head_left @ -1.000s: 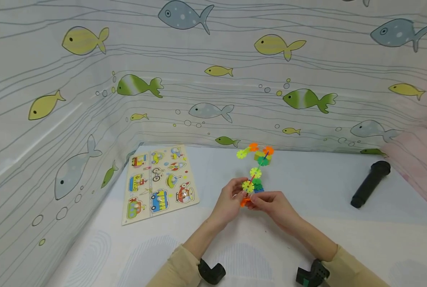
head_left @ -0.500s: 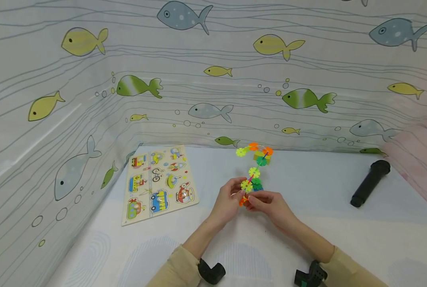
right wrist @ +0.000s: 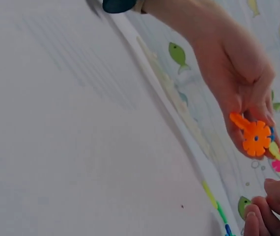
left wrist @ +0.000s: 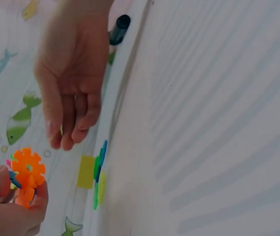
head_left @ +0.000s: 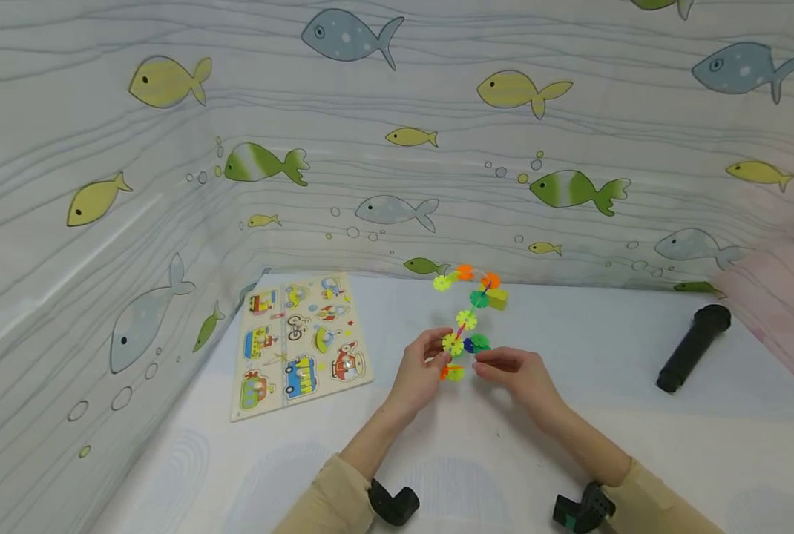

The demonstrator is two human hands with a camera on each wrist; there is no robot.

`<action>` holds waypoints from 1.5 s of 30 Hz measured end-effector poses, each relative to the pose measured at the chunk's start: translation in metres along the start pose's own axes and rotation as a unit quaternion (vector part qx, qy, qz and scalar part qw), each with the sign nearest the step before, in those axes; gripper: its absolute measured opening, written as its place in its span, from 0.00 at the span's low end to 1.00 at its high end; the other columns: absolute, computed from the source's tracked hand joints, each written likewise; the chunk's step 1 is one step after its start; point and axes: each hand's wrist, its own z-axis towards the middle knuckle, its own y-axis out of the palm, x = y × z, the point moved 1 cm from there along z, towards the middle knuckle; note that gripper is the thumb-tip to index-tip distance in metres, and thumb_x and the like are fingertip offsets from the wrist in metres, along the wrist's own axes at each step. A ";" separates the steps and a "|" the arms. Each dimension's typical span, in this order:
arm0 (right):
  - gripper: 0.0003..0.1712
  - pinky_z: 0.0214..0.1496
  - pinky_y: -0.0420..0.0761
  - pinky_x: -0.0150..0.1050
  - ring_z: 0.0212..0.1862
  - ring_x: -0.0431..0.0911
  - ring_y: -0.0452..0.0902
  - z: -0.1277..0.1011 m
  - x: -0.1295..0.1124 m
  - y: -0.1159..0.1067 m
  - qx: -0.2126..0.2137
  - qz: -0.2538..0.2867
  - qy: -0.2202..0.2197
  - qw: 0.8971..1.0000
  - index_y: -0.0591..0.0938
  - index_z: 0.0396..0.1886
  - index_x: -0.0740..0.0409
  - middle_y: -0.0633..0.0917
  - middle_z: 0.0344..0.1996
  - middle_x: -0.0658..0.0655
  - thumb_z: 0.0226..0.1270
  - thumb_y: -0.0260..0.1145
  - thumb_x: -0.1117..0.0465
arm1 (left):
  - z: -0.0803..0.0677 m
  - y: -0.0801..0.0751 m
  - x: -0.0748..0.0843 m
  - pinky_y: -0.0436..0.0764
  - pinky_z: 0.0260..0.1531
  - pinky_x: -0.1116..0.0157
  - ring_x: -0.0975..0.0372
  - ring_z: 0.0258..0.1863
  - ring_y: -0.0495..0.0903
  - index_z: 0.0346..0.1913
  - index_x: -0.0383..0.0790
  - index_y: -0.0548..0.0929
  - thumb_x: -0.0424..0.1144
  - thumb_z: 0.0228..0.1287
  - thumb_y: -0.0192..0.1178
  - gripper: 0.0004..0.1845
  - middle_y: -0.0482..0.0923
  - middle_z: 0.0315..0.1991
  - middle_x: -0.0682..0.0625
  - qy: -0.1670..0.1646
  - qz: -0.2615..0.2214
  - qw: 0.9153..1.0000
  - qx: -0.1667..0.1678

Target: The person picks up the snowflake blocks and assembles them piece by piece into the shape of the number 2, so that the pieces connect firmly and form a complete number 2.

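A chain of snowflake discs (head_left: 467, 320) is seen already clipped together in several colours, rising from the hands toward the fish-printed wall; judged from this, much of the joining is done, and the lowest discs are what is being worked on. No loose discs can be made out on the counter (head_left: 571, 445), so how many remain cannot be told.

At the far left, a wooden vehicle puzzle (head_left: 300, 343) lies flat on the counter, well apart from the hands.

The left hand (head_left: 418, 371) is curled, and an orange disc (right wrist: 256, 138) at the bottom of the chain is pinched between its thumb and fingers.

The right hand (head_left: 517, 374) is held just beside the chain with its fingers straight and loosely together; in the left wrist view nothing is gripped by it.

Farther right, a black cylinder (head_left: 693, 347) lies on the counter, untouched.
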 end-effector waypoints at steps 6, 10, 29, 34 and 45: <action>0.22 0.49 0.81 0.26 0.49 0.44 0.84 0.019 0.005 -0.014 0.031 -0.012 0.009 0.999 0.81 0.59 0.63 0.87 0.50 0.61 0.67 0.70 0.63 | 0.000 0.000 -0.001 0.80 0.56 0.63 0.57 0.50 0.76 0.65 0.38 0.75 0.26 0.73 0.50 0.20 0.76 0.53 0.43 -0.018 -0.007 1.000 -0.002; 0.22 0.48 0.81 0.25 0.50 0.48 0.82 0.030 0.005 -0.019 0.037 -0.020 0.000 0.999 0.80 0.60 0.66 0.85 0.52 0.64 0.67 0.68 0.65 | 0.000 -0.001 -0.001 0.81 0.56 0.63 0.57 0.50 0.76 0.65 0.37 0.75 0.25 0.73 0.50 0.20 0.77 0.53 0.43 -0.018 -0.004 1.000 0.005; 0.25 0.54 0.82 0.34 0.53 0.54 0.81 0.045 0.018 -0.025 0.040 -0.112 -0.032 0.992 0.80 0.60 0.65 0.84 0.54 0.64 0.65 0.71 0.62 | 0.001 -0.004 0.002 0.81 0.55 0.64 0.55 0.51 0.77 0.65 0.35 0.75 0.25 0.72 0.51 0.20 0.77 0.53 0.42 -0.016 -0.006 1.000 0.019; 0.29 0.63 0.78 0.52 0.60 0.57 0.79 0.046 0.020 -0.018 0.028 -0.160 -0.035 0.986 0.79 0.62 0.60 0.82 0.59 0.63 0.63 0.73 0.58 | 0.002 -0.003 0.003 0.81 0.54 0.65 0.56 0.51 0.77 0.64 0.38 0.76 0.25 0.73 0.51 0.20 0.77 0.53 0.42 -0.017 -0.012 1.000 0.019; 0.24 0.66 0.73 0.58 0.60 0.58 0.76 0.044 0.023 -0.014 0.020 -0.198 -0.066 0.978 0.83 0.58 0.59 0.84 0.55 0.61 0.62 0.74 0.59 | 0.000 -0.004 0.003 0.80 0.57 0.61 0.53 0.53 0.77 0.65 0.36 0.75 0.25 0.73 0.52 0.20 0.77 0.54 0.40 -0.013 -0.020 1.000 0.016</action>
